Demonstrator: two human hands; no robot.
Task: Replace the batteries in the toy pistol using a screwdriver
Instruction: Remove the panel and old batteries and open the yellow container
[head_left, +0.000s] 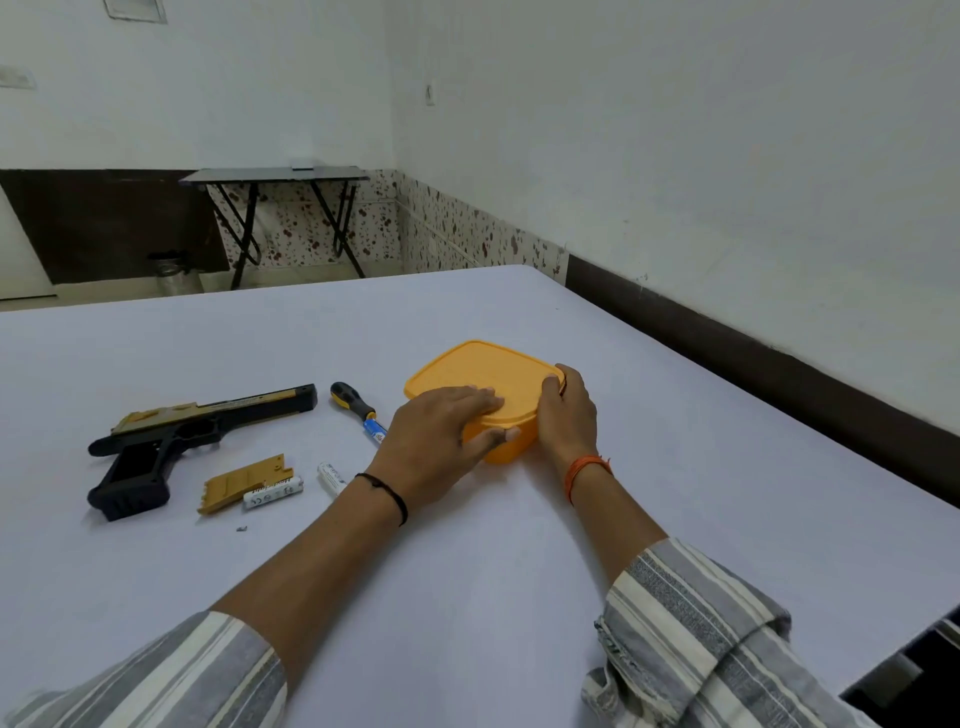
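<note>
- Toy pistol (171, 441) lies on its side at the left of the white table (675, 493), barrel pointing right, black grip toward the near edge; its upper body is tan and gold, the muzzle end black.
- Just beside the grip, to its right, lies a tan battery cover (236, 483) (off the pistol, flat on the table), and a small dark screw (241, 529) sits a little nearer the camera.
- One white battery (274, 493) touches the cover's near right edge; a second white battery (331, 478) lies just right of it, close to the left wrist.
- Screwdriver (353, 402), black and yellow handle, lies between the pistol's muzzle and the orange box, tip toward the camera; a blue-and-white battery (375, 430) lies at its tip end, and whether they touch I cannot tell.
- Orange lidded box (483, 384) stands right of the screwdriver, lid on.
- Left hand (441, 431) rests on the box's near left corner, fingers straight and close together flat on the lid, thumb stretched along the front wall below the rim.
- Right hand (566, 410) holds the box's near right corner, fingers curled round the rim, thumb on the lid's edge.
- Black thread circles the left wrist, orange thread the right; both striped sleeves are rolled up.
</note>
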